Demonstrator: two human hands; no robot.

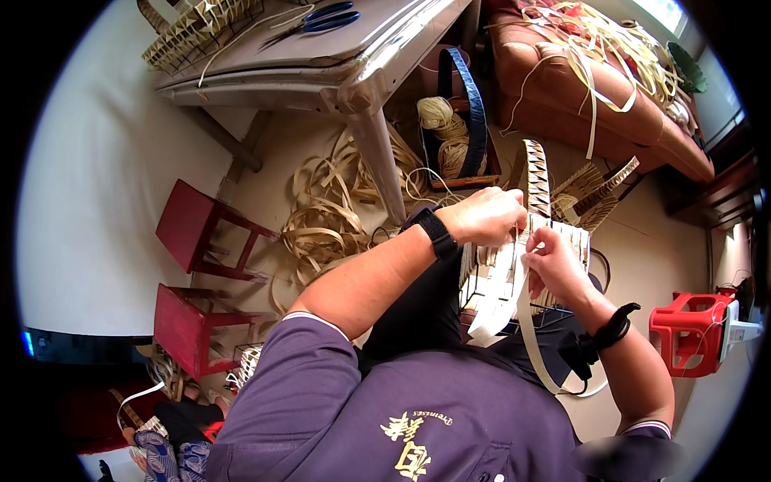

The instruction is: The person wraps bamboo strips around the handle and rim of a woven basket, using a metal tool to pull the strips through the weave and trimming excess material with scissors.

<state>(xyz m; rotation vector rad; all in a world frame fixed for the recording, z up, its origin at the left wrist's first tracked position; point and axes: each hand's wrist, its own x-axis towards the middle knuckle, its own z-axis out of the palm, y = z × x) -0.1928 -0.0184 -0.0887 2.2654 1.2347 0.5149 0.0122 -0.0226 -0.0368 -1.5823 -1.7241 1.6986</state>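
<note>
A pale woven basket with a dark wire frame and a tall arched handle rests on my lap. My left hand is closed at the rim near the foot of the handle, its fingertips pressed together; what they pinch is too small to make out. Just to the right, my right hand has thumb and finger closed on a flat pale weaving strip. From there the strip hangs down in front of the basket and loops over my right thigh. White strips also lie across the near side of the basket.
Left are two red stools. Coiled strips lie beside a table leg. Blue-handled scissors lie on the table. Ahead stands a basket holding twine. More strips cover the sofa. A red stool stands right. Another person sits lower left.
</note>
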